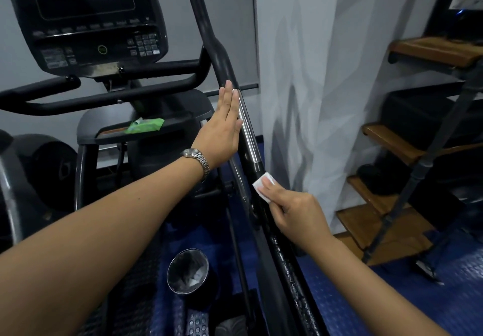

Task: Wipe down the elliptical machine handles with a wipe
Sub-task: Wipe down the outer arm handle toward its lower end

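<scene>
Wipe (264,186) against black handle (222,56) (blue studded floor (392,296)).

The small folded white wipe (262,183) sits pinched under my right fingers (270,190), pressed against the tall, slanting black-and-chrome elliptical handle bar (249,137), just below its chrome section.

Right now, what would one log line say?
left hand: flat against black-and-chrome elliptical handle | right hand: pinches white wipe on handle's lower black part | green wipe packet: on tray
</scene>
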Demonstrator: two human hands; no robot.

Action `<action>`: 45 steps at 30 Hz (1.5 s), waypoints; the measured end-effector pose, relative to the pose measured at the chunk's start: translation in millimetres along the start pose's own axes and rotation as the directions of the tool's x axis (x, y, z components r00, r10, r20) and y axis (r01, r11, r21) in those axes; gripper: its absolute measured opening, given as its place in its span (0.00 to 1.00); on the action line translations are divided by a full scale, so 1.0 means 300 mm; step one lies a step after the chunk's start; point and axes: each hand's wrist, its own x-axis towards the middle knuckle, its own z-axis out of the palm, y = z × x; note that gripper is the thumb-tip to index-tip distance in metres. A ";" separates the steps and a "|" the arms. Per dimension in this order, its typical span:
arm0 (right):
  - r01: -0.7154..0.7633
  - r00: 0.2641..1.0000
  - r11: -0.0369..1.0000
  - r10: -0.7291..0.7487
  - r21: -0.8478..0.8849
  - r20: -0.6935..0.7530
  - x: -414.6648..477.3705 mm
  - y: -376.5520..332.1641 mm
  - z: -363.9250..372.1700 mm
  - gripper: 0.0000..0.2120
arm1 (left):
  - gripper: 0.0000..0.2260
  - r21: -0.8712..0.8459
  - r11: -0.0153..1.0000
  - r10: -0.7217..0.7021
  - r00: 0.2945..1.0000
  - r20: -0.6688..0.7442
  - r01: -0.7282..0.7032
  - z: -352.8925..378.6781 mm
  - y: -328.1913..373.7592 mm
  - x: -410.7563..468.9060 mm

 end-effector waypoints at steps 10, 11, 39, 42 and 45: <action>0.124 0.989 0.990 -0.117 -0.072 0.092 0.022 -0.034 -0.005 0.15 | 0.26 0.050 0.999 0.012 1.000 0.006 -0.012 -0.031 0.019 -0.003; 0.150 0.983 0.984 -0.137 -0.099 0.126 0.040 -0.062 -0.003 0.15 | 0.26 0.046 0.999 0.012 1.000 0.003 -0.012 -0.030 0.022 -0.005; 0.159 0.986 0.986 -0.161 0.046 0.052 0.024 -0.042 0.019 0.09 | 0.26 0.038 0.999 0.019 0.999 0.050 -0.021 -0.042 0.015 -0.007; 0.166 0.986 0.986 -0.166 0.029 -0.003 0.015 -0.038 0.049 0.08 | 0.26 0.036 0.999 0.021 0.999 0.045 -0.023 -0.042 0.018 -0.008; 0.132 0.991 0.991 -0.133 -0.010 -0.007 0.009 -0.008 0.027 0.09 | 0.26 0.032 0.999 0.027 0.998 0.056 -0.029 -0.043 0.015 -0.008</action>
